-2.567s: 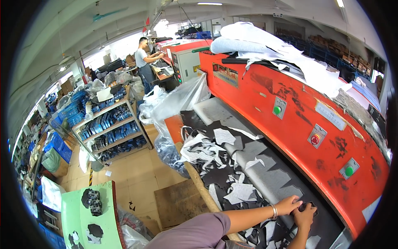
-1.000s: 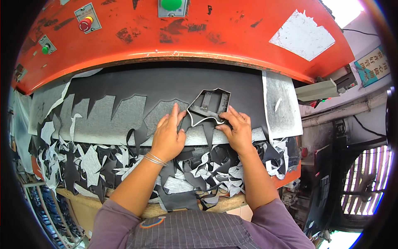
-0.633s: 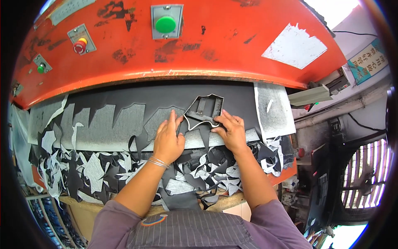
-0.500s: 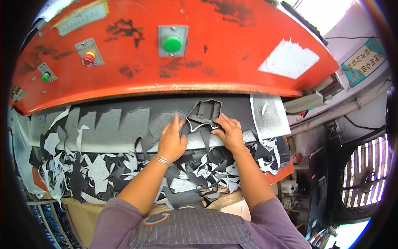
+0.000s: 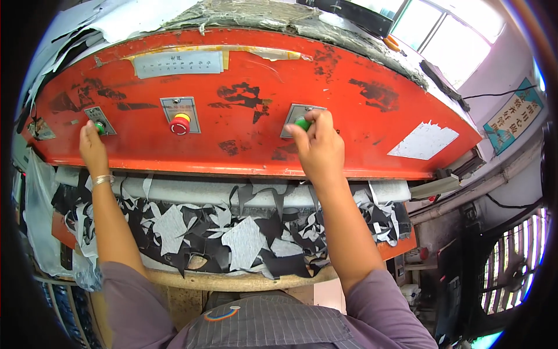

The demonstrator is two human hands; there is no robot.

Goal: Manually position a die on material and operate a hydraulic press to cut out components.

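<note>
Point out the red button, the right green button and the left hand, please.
Red button [image 5: 179, 124]: head view, middle of its cap.
Right green button [image 5: 301, 123]: head view, its uncovered part.
Left hand [image 5: 93, 150]: head view, back of hand.

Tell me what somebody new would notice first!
Probably the big red machine front across the upper half, with a round red push button left of centre. The bare right hand is at a green button, the left hand at another farther left. Below lie jagged grey and black scraps.
</note>
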